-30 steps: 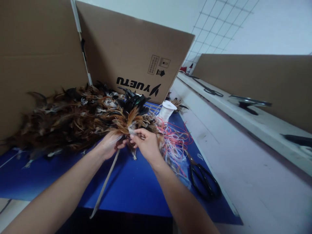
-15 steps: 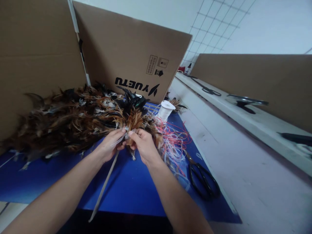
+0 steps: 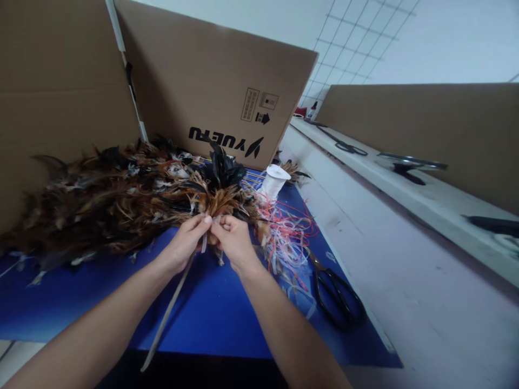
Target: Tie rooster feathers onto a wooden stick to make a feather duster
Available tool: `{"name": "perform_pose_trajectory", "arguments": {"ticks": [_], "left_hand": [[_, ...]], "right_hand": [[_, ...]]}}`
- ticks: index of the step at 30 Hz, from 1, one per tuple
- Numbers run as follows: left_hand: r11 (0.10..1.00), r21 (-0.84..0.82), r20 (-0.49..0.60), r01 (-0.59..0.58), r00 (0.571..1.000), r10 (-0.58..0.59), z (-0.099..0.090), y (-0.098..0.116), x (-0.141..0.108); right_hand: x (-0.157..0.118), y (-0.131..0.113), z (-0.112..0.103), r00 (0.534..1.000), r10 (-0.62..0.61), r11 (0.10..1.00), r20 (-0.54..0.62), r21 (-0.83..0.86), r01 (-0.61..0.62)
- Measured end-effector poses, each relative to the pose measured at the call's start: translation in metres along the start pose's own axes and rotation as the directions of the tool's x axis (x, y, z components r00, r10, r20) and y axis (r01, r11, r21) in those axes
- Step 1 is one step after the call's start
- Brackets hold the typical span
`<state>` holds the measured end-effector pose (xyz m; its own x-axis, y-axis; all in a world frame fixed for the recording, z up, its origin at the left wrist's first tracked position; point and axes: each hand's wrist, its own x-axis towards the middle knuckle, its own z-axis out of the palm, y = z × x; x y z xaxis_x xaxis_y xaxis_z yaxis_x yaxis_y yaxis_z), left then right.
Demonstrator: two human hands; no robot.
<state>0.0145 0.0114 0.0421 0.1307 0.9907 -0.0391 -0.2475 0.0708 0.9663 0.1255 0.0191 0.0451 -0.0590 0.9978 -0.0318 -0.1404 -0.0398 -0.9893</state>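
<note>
Both my hands meet at the base of a bundle of brown and black feathers [image 3: 221, 200], at the near edge of a large feather pile [image 3: 101, 205]. My left hand [image 3: 190, 237] pinches the bundle's base, with a short end of pale ribbon [image 3: 204, 243] hanging by its fingertips. My right hand [image 3: 233, 237] is closed on the same base, its thumb almost touching my left thumb. A long pale strip [image 3: 168, 313] slants down from beneath my left hand past the table's near edge. The fingers' undersides are hidden.
Right of my hands lie tangled red and white strings [image 3: 287, 232], a white spool [image 3: 273, 182] and black-handled scissors [image 3: 338, 297] on the blue table [image 3: 219, 319]. Cardboard [image 3: 211, 70] stands behind. A ledge [image 3: 389, 183] on the right holds more scissors [image 3: 351, 148].
My hands have drawn slightly closer together at the bundle. The ribbon that ran across my left fingers now hangs down between my hands. The view has shifted slightly.
</note>
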Motion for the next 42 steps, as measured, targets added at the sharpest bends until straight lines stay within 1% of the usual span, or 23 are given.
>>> {"name": "perform_pose_trajectory", "arguments": {"ticks": [3, 9, 14, 20, 22, 23, 24, 25, 26, 27, 29, 31, 32, 34, 36, 38, 40, 41, 42], "left_hand": [[0.999, 0.041, 0.009, -0.014, 1.000, 0.014, -0.001, -0.004, 0.000], [0.990, 0.118, 0.017, -0.078, 0.997, 0.076, -0.004, -0.013, 0.004], [0.989, 0.125, -0.014, -0.073, 0.997, 0.076, -0.003, -0.011, 0.004], [0.988, 0.110, -0.007, -0.111, 0.994, 0.113, -0.002, -0.008, 0.005], [0.986, 0.118, -0.017, -0.119, 0.992, 0.122, -0.004, -0.007, 0.005], [0.984, 0.122, -0.017, -0.126, 0.991, 0.129, -0.005, -0.007, 0.005], [0.983, 0.125, -0.014, -0.138, 0.990, 0.141, -0.006, -0.005, 0.005], [0.981, 0.126, -0.013, -0.150, 0.988, 0.153, -0.007, -0.004, 0.006], [0.979, 0.123, -0.017, -0.162, 0.986, 0.165, -0.008, -0.002, 0.006], [0.978, 0.117, -0.030, -0.171, 0.984, 0.176, -0.010, -0.001, 0.006], [0.977, 0.111, -0.062, -0.183, 0.980, 0.190, -0.012, 0.003, 0.007], [0.975, 0.121, -0.072, -0.185, 0.978, 0.194, -0.014, 0.005, 0.007], [0.974, 0.124, -0.067, -0.187, 0.978, 0.197, -0.014, 0.006, 0.007], [0.974, 0.123, -0.054, -0.192, 0.978, 0.200, -0.015, 0.007, 0.007], [0.976, 0.107, -0.052, -0.190, 0.979, 0.196, -0.014, 0.007, 0.007], [0.980, 0.074, -0.062, -0.183, 0.980, 0.187, -0.014, 0.009, 0.007], [0.984, 0.034, -0.074, -0.175, 0.981, 0.178, -0.013, 0.010, 0.007], [0.985, 0.012, -0.081, -0.173, 0.982, 0.173, -0.013, 0.011, 0.007], [0.986, -0.010, -0.090, -0.168, 0.982, 0.166, -0.013, 0.012, 0.008]], "right_hand": [[0.000, 0.000, -0.001, 1.000, 0.014, 0.999, 0.003, 0.034, -0.014], [0.003, 0.003, -0.005, 1.000, 0.018, 1.000, 0.021, 0.016, -0.018], [0.004, 0.005, -0.007, 0.999, 0.015, 0.999, 0.048, -0.031, -0.014], [-0.002, -0.006, -0.010, 0.993, 0.051, 0.996, 0.103, -0.080, -0.043], [-0.003, -0.010, -0.017, 0.995, 0.032, 0.992, 0.096, -0.125, -0.019], [-0.004, -0.012, -0.022, 0.997, 0.002, 0.985, 0.079, -0.174, 0.012], [-0.006, -0.013, -0.027, 0.997, -0.040, 0.967, 0.062, -0.250, 0.054], [-0.007, -0.014, -0.032, 0.995, -0.088, 0.929, 0.053, -0.355, 0.101], [-0.009, -0.014, -0.037, 0.990, -0.130, 0.866, 0.062, -0.478, 0.144], [-0.012, -0.013, -0.042, 0.985, -0.154, 0.779, 0.084, -0.602, 0.173], [-0.017, -0.010, -0.046, 0.981, -0.133, 0.571, 0.138, -0.798, 0.190], [-0.020, -0.005, -0.045, 0.983, -0.070, 0.387, 0.167, -0.904, 0.181], [-0.021, -0.001, -0.043, 0.984, -0.042, 0.317, 0.172, -0.932, 0.176], [-0.022, 0.006, -0.038, 0.985, -0.007, 0.221, 0.172, -0.961, 0.169], [-0.020, 0.011, -0.035, 0.985, 0.016, 0.178, 0.171, -0.970, 0.165], [-0.018, 0.014, -0.034, 0.985, 0.029, 0.182, 0.173, -0.969, 0.165], [-0.015, 0.015, -0.038, 0.986, 0.025, 0.236, 0.164, -0.959, 0.154], [-0.014, 0.014, -0.040, 0.989, 0.018, 0.289, 0.150, -0.947, 0.139], [-0.012, 0.014, -0.043, 0.991, 0.005, 0.361, 0.133, -0.925, 0.122]]}}
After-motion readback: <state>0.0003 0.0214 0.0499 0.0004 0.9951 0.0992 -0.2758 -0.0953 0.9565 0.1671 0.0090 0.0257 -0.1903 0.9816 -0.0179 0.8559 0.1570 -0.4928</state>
